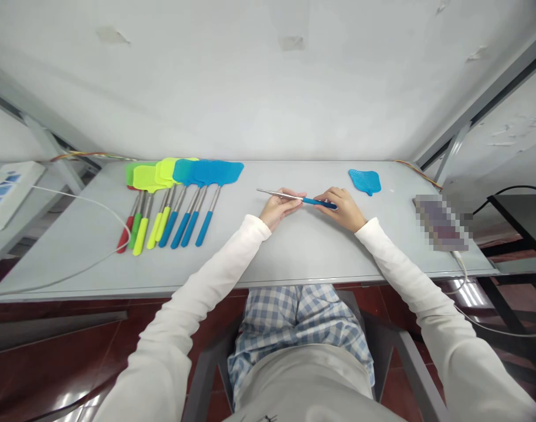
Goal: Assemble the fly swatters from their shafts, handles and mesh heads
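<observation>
Between my hands, above the middle of the table, is a fly swatter handle [311,201] with a blue grip and a thin metal rod. My left hand [280,208] is closed around the rod, whose bare tip points left. My right hand [341,208] holds the blue grip at its right end. A loose blue swatter head [365,181] lies flat on the table beyond my right hand, apart from it. To the left, several assembled fly swatters [203,202] lie overlapping in a row, with blue, yellow, green and red handles.
A pixelated phone-like object [441,223] with a white cable lies at the table's right. Another white cable [96,205] crosses the left side, over the red handle. The white wall [268,88] stands behind the table [294,258], and metal frame bars rise at both sides.
</observation>
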Motion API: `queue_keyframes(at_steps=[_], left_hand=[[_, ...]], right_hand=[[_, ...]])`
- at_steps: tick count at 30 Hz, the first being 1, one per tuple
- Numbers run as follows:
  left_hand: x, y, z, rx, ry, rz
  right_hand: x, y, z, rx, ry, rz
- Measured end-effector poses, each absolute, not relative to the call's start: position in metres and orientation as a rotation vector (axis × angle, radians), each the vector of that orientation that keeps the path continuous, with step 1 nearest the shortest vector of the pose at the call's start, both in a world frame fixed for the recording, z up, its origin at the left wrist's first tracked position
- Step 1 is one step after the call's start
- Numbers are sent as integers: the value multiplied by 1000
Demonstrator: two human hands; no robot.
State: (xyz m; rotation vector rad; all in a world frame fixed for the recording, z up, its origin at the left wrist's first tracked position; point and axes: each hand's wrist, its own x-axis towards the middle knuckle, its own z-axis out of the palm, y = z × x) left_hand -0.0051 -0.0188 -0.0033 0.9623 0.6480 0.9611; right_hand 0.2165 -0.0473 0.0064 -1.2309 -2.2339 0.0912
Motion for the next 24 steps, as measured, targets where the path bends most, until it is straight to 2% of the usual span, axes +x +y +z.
queue_keyframes(at_steps=[6,12,18,21,24], left_hand=[[-2,-23,-7,992,587,858],[-3,-20,-4,963,639,931],[-4,-14,-1,862,740,1041],[-7,-13,4,842,749,1014],[-11,-13,10,873,763,1002]], right_hand=[[207,-52,5,-1237,-2204,115],[219,-44,10,-1271,-2146,135],[257,-20,-11,-1994,-1767,-200],[268,-14,-21,-2251,-1634,-163],[269,-14,-19,-2295,-1617,-93]])
